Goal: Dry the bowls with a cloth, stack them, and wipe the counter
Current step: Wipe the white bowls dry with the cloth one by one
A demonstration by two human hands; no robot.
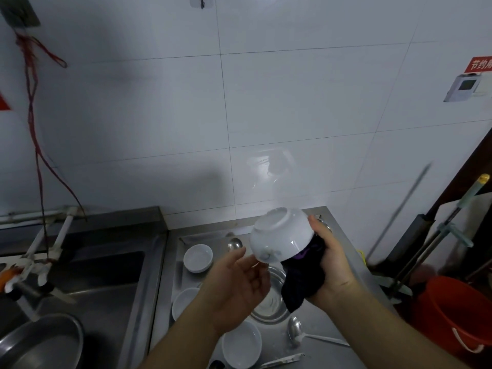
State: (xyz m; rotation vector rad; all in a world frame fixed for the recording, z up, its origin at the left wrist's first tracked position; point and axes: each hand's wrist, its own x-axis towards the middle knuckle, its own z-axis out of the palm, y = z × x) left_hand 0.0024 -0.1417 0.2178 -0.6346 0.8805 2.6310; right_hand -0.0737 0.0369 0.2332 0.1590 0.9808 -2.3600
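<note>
Right hand grips cloth inside upturned bowl; left hand open, empty

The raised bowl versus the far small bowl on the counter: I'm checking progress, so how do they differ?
The raised bowl is tipped base-up in the air, the right hand holding it with the dark cloth; the small bowl sits upright, untouched, on the counter. The raised bowl looks deeper. Both are plain white.

White bowls: 4, one held upside down, three on the counter. Steel basins: 2, counter and near-left sink. Spoons: 2. Dark cloth: 1. Orange bucket: 1, right. Hands: 2.
</note>
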